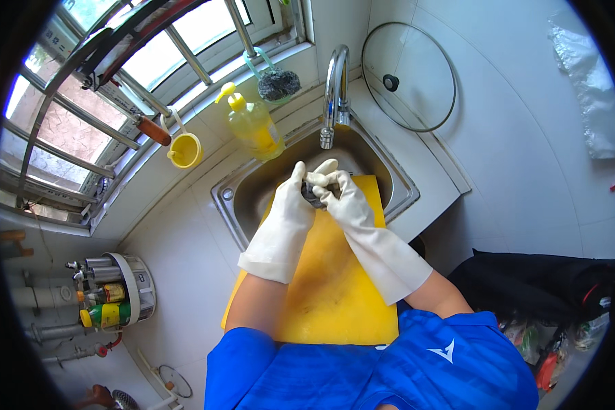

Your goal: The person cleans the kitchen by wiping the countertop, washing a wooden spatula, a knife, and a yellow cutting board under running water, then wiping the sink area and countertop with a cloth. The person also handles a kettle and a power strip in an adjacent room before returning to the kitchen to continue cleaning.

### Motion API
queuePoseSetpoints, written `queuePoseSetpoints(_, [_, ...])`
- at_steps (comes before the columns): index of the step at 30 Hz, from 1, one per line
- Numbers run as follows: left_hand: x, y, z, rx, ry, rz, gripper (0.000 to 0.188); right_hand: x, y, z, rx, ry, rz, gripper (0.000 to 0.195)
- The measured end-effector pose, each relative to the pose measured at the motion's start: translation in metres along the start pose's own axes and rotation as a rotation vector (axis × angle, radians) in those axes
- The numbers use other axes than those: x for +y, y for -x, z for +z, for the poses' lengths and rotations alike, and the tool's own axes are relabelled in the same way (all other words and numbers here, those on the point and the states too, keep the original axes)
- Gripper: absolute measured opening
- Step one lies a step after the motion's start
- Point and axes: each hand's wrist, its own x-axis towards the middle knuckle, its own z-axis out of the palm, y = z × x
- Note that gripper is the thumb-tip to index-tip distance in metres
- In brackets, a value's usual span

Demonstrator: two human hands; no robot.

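Observation:
Both my hands wear off-white rubber gloves and meet above the sink. Between them is a dark grey wad [311, 197], apparently a steel wool scourer, mostly covered by the fingers. My left hand [296, 197] holds it from the left, thumb side up. The bent fingers and thumb of my right hand [347, 199] pinch its right side. Beneath my forearms a large yellow cutting board [333, 287] slants from my waist to the stainless steel sink [246, 192], its far end over the basin. The chrome faucet [333, 97] arches beyond my hands; no running water is visible.
A yellow pump bottle [256, 130] stands left of the faucet. A steel wool pad [278, 85] and a yellow cup-shaped holder [185, 150] hang from the window bars. A glass lid [410, 77] leans on the wall at right. Several bottles fill a white rack [141, 289] at left.

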Motion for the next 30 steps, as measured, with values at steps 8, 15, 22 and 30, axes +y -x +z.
queuePoseSetpoints(8, [-0.027,0.022,0.002,-0.260,0.097,0.190,0.047,-0.018,-0.014,-0.019,-0.158,0.343,-0.543,0.020])
queuePoseSetpoints(15, [-0.010,0.026,-0.003,-0.417,0.548,-0.136,0.032,-0.045,-0.004,-0.022,0.002,0.328,-0.535,0.036])
queuePoseSetpoints(22, [-0.005,0.016,0.002,-0.015,0.363,-0.041,0.042,-0.049,0.009,-0.016,-0.038,0.846,-0.962,0.030])
queuePoseSetpoints(30, [0.015,0.019,0.011,-0.021,0.326,-0.157,0.029,-0.052,0.009,-0.008,-0.140,1.013,-0.979,0.029])
